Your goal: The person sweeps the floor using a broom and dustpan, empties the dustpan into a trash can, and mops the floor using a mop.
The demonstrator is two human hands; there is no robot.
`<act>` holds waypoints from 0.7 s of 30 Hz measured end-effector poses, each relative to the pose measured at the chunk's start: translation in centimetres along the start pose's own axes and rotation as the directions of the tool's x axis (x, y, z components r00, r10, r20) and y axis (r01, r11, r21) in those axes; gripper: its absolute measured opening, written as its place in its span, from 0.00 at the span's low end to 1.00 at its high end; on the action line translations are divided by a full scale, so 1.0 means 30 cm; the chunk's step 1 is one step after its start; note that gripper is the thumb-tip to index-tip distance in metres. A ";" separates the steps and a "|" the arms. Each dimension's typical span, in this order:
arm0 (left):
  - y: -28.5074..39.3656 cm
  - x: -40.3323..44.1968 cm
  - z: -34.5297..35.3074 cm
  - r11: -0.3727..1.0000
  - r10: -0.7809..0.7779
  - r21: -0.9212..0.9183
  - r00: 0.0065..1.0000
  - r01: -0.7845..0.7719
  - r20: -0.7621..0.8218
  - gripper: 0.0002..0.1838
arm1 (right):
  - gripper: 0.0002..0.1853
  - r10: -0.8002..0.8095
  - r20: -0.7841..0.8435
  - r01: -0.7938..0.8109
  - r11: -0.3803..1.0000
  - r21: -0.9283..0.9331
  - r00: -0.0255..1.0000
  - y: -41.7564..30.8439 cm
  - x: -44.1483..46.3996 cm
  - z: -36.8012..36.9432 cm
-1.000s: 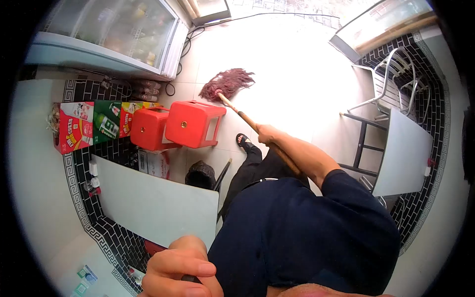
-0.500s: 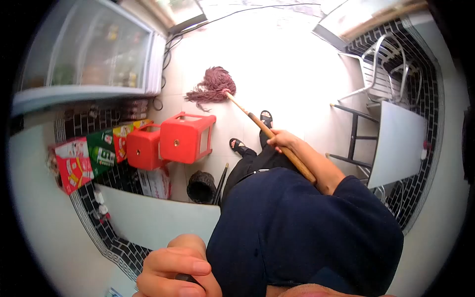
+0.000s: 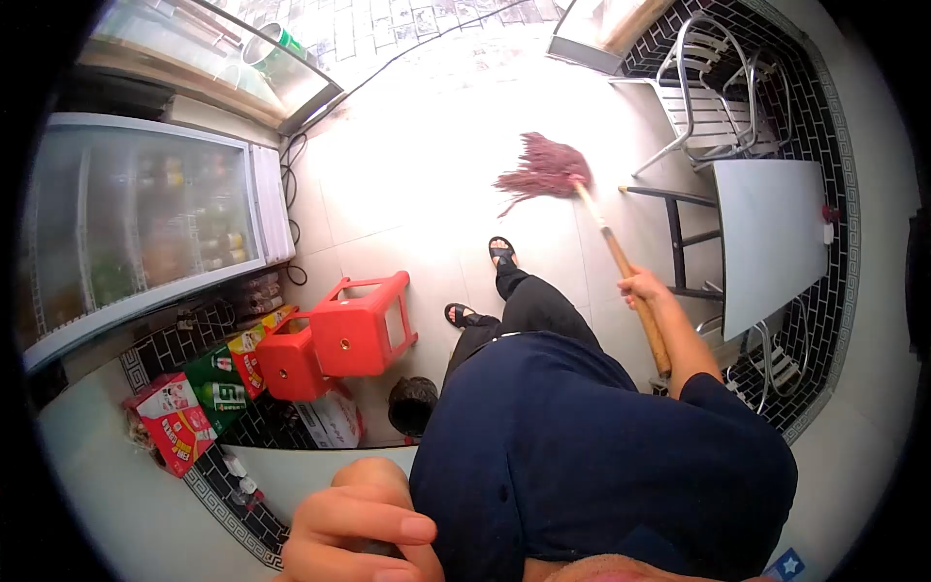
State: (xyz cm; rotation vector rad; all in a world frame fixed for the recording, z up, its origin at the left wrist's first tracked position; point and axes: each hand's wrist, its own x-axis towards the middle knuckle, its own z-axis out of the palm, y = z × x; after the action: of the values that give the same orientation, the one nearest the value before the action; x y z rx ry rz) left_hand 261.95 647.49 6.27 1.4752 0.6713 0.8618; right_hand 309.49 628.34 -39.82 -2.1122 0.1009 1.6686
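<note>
My right hand (image 3: pixel 644 285) is closed round the wooden handle of a mop (image 3: pixel 621 254), near its upper end. The mop's dark red strands (image 3: pixel 545 169) lie on the bright tiled floor, spread out to the left of the handle. My left hand (image 3: pixel 359 524) is close to the camera at the bottom left, its fingers curled round a small dark thing, mostly hidden. My feet in black sandals (image 3: pixel 501 252) stand on the tiles below the mop head.
Red stools (image 3: pixel 357 335) stand at the left, beside drink cartons (image 3: pixel 221 393) and a black bin (image 3: pixel 412 405). A glass-door fridge (image 3: pixel 145 218) is behind them. At the right are a white-topped table (image 3: pixel 768 242) and metal chairs (image 3: pixel 708 109). A doorway opens ahead.
The mop head has swept to the right across the floor, and my right hand has moved right with the handle. The view has turned left. My left hand keeps its curled grip.
</note>
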 end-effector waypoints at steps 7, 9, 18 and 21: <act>-0.088 0.042 0.108 0.952 0.253 -0.128 0.952 -0.277 -0.172 0.28 | 0.09 -0.041 -0.216 0.029 0.998 -0.059 0.975 -0.157 0.261 -0.072; -0.115 0.022 0.098 0.928 0.320 -0.114 0.915 -0.355 -0.246 0.28 | 0.09 -0.064 -0.196 0.041 0.992 -0.120 0.979 -0.189 0.274 0.012; -0.089 -0.079 0.078 0.902 0.232 -0.197 0.817 -0.384 -0.527 0.28 | 0.16 -0.264 0.022 0.221 0.757 -0.615 0.964 -0.282 0.106 0.455; -0.076 -0.167 0.033 0.883 0.268 -0.163 0.758 -0.440 -0.594 0.29 | 0.19 -0.271 0.182 0.316 0.622 -0.717 0.945 -0.348 0.020 0.648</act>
State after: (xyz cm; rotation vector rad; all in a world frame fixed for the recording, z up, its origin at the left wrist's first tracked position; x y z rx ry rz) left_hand 260.17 643.02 3.39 1.0842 0.6479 1.6671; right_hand 295.38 645.30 -40.64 -2.4225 -1.0790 1.7166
